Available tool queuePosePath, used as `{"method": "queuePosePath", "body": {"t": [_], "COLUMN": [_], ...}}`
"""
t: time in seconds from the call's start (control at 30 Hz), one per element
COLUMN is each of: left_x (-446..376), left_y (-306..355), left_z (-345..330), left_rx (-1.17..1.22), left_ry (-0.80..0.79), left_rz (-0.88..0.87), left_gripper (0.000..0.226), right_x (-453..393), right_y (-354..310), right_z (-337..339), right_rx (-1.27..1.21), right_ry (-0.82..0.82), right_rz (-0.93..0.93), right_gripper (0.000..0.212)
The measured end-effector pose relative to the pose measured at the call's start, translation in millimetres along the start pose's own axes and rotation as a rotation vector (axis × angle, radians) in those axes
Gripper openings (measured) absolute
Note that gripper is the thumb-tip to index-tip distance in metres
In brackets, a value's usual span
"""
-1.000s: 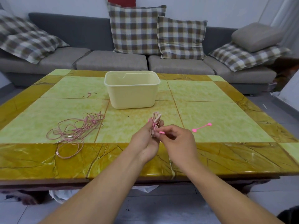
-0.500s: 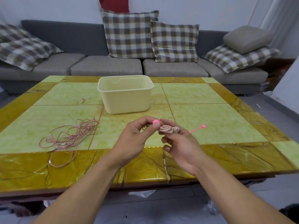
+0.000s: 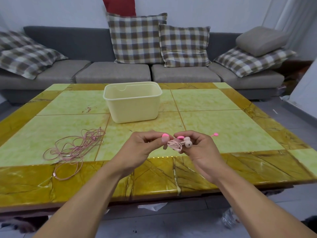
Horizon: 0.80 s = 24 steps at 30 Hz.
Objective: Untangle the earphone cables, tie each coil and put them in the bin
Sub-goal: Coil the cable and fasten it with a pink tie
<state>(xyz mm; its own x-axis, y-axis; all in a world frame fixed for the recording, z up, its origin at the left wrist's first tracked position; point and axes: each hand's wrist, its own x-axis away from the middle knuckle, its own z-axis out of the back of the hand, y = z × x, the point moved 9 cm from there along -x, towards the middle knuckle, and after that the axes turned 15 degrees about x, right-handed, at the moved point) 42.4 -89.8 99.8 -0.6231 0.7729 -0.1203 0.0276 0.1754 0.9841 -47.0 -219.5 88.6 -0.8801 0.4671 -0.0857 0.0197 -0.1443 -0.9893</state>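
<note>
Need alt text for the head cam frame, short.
Both hands, left hand and right hand, pinch a pink tie around a small earphone coil above a yellow table. A cream bin stands behind; a tangled pink cable lies left.

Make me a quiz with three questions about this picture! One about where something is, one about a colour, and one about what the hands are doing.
1. Where is the loose tangle of pink cable?
A. inside the bin
B. on the table, left of the hands
C. on the sofa

2. What colour is the bin?
A. pale yellow
B. blue
C. black

3. What are the hands doing?
A. lying flat on the table
B. lifting the bin
C. holding a small coiled earphone bundle between them

Answers:
1. B, the tangle lies on the table to the left of the left hand.
2. A, its walls and rim are cream-yellow.
3. C, the left hand and right hand both pinch the bundle, with a pink tie at the fingertips.
</note>
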Motion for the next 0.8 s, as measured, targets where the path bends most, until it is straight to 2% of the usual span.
{"method": "queuePosePath", "body": {"t": [0.2, 0.37, 0.47, 0.63, 0.7, 0.8], "left_x": [10, 13, 14, 13, 11, 8], "left_y": [-18, -34, -41, -51, -52, -51], "left_z": [-6, -5, -2, 4, 2, -5], "left_rx": [0.171, 0.355, 0.385, 0.402, 0.363, 0.300], "left_ry": [-0.066, -0.034, 0.006, 0.105, 0.107, 0.063], "left_rz": [0.231, 0.356, 0.393, 0.389, 0.347, 0.294], "left_gripper": [0.027, 0.031, 0.029, 0.024, 0.024, 0.025], "right_x": [2, 4, 4, 9, 10, 8], "right_y": [-6, -12, -13, -18, -19, -18], "right_z": [0, -5, -4, -10, -12, -5], "right_rx": [0.047, 0.272, 0.442, 0.725, 0.696, 0.563], "right_ry": [-0.045, -0.086, -0.115, -0.126, -0.076, 0.005], "right_rz": [0.038, 0.112, 0.133, 0.219, 0.234, 0.159], "right_gripper": [0.016, 0.016, 0.013, 0.016, 0.015, 0.011]}}
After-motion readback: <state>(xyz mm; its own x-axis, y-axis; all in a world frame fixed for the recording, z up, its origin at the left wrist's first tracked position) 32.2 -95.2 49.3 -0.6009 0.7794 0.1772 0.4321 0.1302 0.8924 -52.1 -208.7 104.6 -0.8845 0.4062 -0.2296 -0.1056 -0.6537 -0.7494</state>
